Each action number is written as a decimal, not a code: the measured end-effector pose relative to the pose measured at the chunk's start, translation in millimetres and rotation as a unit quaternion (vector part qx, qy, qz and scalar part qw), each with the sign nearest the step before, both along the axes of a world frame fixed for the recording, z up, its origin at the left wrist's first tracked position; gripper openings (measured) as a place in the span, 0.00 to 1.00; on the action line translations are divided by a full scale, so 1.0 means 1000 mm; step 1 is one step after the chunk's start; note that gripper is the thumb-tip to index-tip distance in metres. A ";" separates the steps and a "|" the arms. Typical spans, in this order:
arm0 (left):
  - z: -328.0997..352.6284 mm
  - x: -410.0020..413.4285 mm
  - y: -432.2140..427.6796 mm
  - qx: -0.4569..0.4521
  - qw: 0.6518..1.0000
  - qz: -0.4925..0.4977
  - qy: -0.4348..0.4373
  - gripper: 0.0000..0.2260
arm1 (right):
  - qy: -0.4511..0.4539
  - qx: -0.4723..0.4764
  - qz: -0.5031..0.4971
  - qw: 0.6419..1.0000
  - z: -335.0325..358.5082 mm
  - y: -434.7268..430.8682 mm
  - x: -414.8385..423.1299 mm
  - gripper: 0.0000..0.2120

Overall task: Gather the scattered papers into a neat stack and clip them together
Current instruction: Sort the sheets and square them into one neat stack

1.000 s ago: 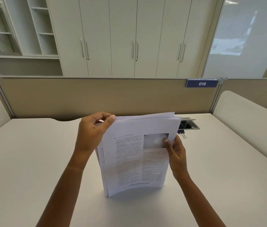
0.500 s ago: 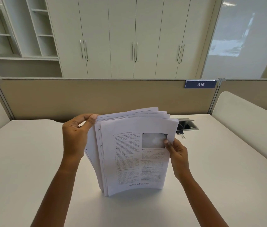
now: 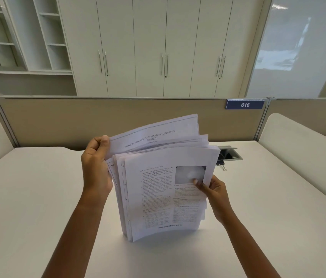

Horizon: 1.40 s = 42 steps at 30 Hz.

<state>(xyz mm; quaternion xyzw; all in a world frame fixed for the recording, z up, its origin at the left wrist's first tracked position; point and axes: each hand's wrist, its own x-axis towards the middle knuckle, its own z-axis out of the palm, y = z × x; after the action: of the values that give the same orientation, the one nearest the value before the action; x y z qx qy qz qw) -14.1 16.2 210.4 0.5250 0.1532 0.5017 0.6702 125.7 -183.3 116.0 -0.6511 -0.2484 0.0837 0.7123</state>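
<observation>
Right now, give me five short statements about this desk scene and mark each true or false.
1. The papers stand on their lower edge on the desk. True.
2. The binder clip is fastened on the papers. False: it lies on the desk behind them, near the cable port.
3. The left hand and right hand both hold the papers. True.
4. The sheets' top edges are flush. False: one sheet sticks up above the rest.
5. The partition label reads 018. False: it reads 016.
</observation>
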 end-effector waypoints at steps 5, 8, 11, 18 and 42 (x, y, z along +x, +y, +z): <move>-0.001 0.001 -0.002 0.003 1.000 0.002 -0.023 0.12 | 0.014 -0.008 -0.009 1.000 -0.003 0.000 -0.001 0.07; -0.004 0.002 0.001 0.013 1.000 0.000 -0.026 0.11 | 0.011 -0.008 -0.007 1.000 -0.003 0.000 0.000 0.07; -0.012 0.002 0.002 0.048 0.999 -0.012 -0.011 0.11 | 0.005 -0.015 -0.010 1.000 -0.004 0.000 0.000 0.08; -0.012 -0.006 0.018 0.071 0.992 0.097 -0.031 0.12 | -0.008 -0.017 -0.009 1.000 -0.005 -0.002 0.001 0.09; -0.022 0.002 0.044 0.284 0.873 0.365 0.157 0.12 | -0.016 0.096 -0.094 0.991 0.017 -0.037 0.030 0.12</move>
<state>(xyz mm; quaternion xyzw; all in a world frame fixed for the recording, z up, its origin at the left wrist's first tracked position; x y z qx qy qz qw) -12.6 60.5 188.6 0.6713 0.2880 0.6436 0.2285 156.0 -219.9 132.5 -0.6011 -0.2047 -0.0181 0.7723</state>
